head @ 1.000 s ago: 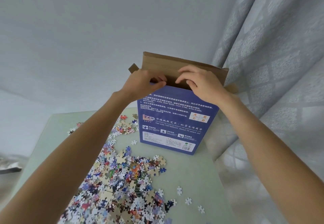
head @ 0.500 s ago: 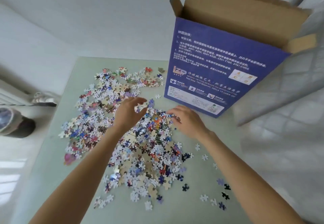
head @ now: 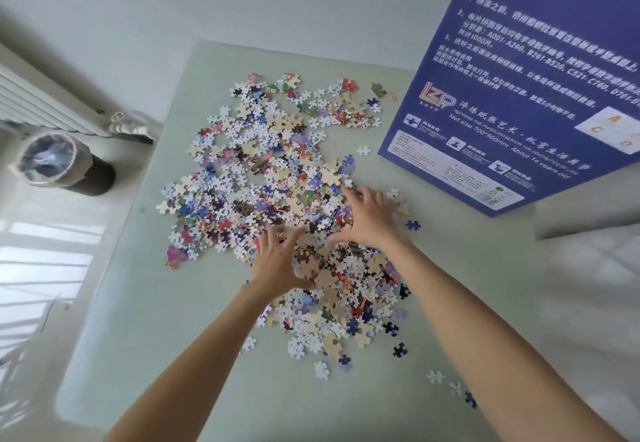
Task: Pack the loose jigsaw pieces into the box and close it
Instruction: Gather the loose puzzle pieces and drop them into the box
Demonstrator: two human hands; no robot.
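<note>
Both hands down in the heap of loose jigsaw pieces (head: 277, 199) on the pale green desk (head: 145, 303). Left hand (head: 277, 261) laid palm down on the near middle of the heap, fingers (head: 273, 234) spread and only slightly bent, touching the pieces under them, thumb stretched out toward the right. Nothing seen pinched or lifted in it. Right hand (head: 370, 220) placed just beside, a little farther from the body, fingers (head: 353, 194) also fanned out and pressed flat on the pieces, thumb (head: 341, 235) pointed toward the left hand. Between the two thumbs, a small mound of pieces enclosed but not grasped. Both hands relaxed and released, holding nothing.

Pieces scattered widely over the desk: a dense mass around and behind the hands, thinner groups toward the far edge, single pieces (head: 400, 350) well apart near the right forearm.

Blue box (head: 502, 95) stood upright on the far right part of the desk, printed side turned to the camera, its top cut off by the picture edge, so open or closed could not be told. No pieces touching it.

On the floor at left, a dark waste bin (head: 65, 164) with a clear liner, near a white radiator (head: 41, 106).
</note>
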